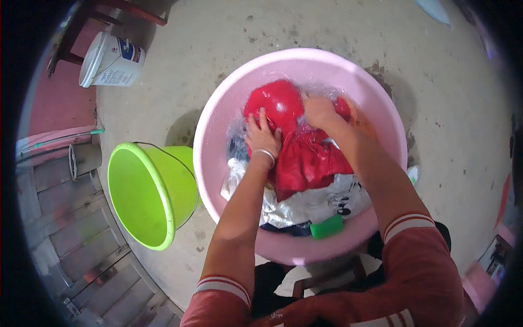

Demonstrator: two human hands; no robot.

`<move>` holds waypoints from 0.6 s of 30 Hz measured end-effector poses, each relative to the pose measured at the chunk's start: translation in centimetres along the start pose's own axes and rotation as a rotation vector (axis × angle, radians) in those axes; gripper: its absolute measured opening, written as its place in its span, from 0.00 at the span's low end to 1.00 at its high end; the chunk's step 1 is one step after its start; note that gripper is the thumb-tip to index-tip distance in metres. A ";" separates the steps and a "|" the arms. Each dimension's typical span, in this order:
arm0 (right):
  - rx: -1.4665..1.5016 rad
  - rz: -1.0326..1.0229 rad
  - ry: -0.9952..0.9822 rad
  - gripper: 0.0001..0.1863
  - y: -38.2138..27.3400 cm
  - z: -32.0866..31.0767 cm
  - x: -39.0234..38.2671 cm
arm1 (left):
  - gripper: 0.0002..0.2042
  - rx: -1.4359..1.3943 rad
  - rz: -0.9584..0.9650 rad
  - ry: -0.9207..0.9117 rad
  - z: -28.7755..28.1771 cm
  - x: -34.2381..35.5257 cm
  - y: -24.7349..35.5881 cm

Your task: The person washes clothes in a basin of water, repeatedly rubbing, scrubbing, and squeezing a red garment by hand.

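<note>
A wide pink basin (pixel 218 103) holds water and wet laundry. Bulging up on its far side is a red satiny cloth (pixel 310 163), which also spreads toward the middle. My left hand (pixel 264 133), with a pale bangle at the wrist, presses on the bulge with its fingers spread. Just to the right, my right hand (pixel 320 111) is closed at the edge of the red cloth, its fingertips partly hidden in splashing water. White cloth (pixel 294 207) with dark marks lies nearer me, beside a green block (pixel 327 226). Some orange cloth (pixel 362 122) shows at the right.
A lime-green bucket (pixel 141 191) lies tipped on its side, left of the basin. Farther back stands a white lidded pail (pixel 117 62) by a dark wooden piece of furniture (pixel 71 32). A grey pot (pixel 86 159) sits near the left wall. The concrete floor (pixel 218 32) has wet spots.
</note>
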State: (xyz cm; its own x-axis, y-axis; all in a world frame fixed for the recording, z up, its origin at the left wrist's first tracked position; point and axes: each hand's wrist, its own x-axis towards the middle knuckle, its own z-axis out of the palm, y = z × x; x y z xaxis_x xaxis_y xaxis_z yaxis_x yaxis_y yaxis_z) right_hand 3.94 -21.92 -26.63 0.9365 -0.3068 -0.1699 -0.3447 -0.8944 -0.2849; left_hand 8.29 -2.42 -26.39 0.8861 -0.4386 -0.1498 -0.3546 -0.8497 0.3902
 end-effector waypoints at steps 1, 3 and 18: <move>-0.016 0.011 0.006 0.21 2.1 0.2 1.1 | 0.39 0.025 0.062 -0.082 0.9 0.1 0.8; 0.363 0.080 -0.178 0.19 2.6 0.4 1.6 | 0.40 0.108 0.173 -0.086 1.2 0.4 -0.3; 0.654 -0.239 0.460 0.11 -13.0 -4.5 -6.1 | 0.23 -2.088 -0.527 -0.350 -0.7 -0.8 1.1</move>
State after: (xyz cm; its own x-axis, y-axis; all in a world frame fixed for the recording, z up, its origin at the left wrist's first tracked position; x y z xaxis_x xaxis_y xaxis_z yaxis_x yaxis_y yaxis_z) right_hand 3.02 -9.87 -17.69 0.8730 -0.3622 0.3265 0.0312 -0.6267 -0.7786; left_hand 7.41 -2.83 -25.25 0.6055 -0.5624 -0.5631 0.7943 0.4717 0.3830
